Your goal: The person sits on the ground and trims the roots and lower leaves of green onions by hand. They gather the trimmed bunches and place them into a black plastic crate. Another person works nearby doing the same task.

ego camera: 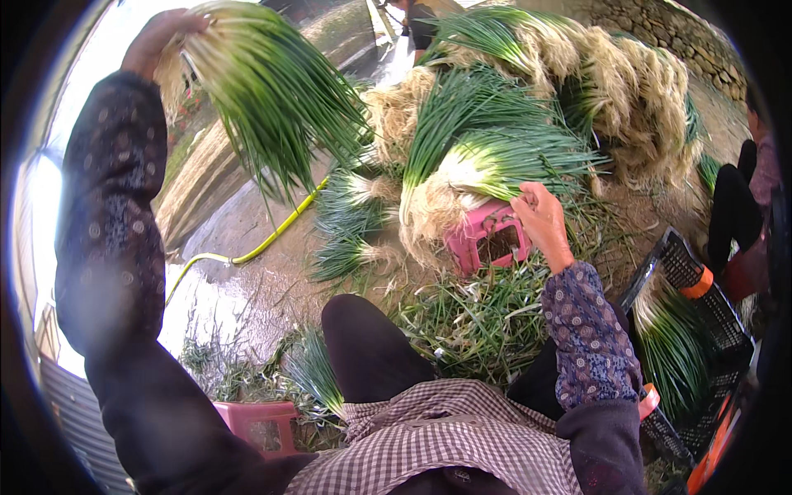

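Observation:
High at the upper left, my left hand [158, 37] grips a thick bunch of green onions [278, 93] near its pale root end, and the green leaves hang down to the right. My right hand [541, 216] is at the edge of another pile of green onions [489, 161], its thumb and fingers pinched on a stalk there. That pile lies across a pink plastic stool [461, 247], with its tangled roots [436, 207] towards me. Whether the stalk in my right hand is apart from the pile, I cannot tell.
Stripped leaves [476, 322] litter the ground between my knees. Small bunches [349, 253] lie left of the stool, by a yellow hose [272, 238]. Rooty heaps [625, 93] stand behind. A black crate [687, 266] holds onions at right. People are partly visible at the top and right.

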Tool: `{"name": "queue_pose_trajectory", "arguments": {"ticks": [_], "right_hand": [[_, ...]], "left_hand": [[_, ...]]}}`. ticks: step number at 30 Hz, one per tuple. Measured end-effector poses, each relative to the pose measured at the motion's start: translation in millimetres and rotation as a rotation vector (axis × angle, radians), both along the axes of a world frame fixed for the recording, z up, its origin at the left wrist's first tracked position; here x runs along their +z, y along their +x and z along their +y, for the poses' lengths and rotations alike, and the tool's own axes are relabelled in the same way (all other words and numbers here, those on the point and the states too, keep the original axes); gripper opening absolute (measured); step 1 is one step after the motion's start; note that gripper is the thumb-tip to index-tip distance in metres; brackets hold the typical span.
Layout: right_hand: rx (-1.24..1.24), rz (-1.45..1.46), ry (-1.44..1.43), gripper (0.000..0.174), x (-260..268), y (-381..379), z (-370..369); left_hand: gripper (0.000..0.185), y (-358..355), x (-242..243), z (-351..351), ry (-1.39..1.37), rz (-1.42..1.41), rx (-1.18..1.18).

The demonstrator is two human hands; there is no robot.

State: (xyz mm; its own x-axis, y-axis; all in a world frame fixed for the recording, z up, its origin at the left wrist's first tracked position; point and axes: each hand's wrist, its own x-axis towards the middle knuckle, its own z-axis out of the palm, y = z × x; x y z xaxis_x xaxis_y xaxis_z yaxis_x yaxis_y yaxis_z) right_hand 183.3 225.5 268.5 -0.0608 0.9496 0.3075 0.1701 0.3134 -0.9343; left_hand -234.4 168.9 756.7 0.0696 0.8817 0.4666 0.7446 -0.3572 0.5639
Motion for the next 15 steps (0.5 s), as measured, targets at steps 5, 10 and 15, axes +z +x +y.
{"name": "queue_pose_trajectory", "arguments": {"ticks": [5, 10, 15], "right_hand": [[-0.027, -0.142, 0.110, 0.027, -9.6, -6.7, 1.0], [0.077, -0.051, -0.005, 0.033, -9.2, -10.8, -2.3], [0.260, 0.249, -0.370, 0.042, 8.3, -9.0, -15.8]], "left_hand": [[0.043, 4.1, 38.4, 47.5, 0.119, 0.395, 0.173], [0.042, 59.1, -79.3, 117.1, 0.211, 0.318, 0.255], [0.038, 145.0, -269.1, 129.4, 0.038, 0.205, 0.217]]}}
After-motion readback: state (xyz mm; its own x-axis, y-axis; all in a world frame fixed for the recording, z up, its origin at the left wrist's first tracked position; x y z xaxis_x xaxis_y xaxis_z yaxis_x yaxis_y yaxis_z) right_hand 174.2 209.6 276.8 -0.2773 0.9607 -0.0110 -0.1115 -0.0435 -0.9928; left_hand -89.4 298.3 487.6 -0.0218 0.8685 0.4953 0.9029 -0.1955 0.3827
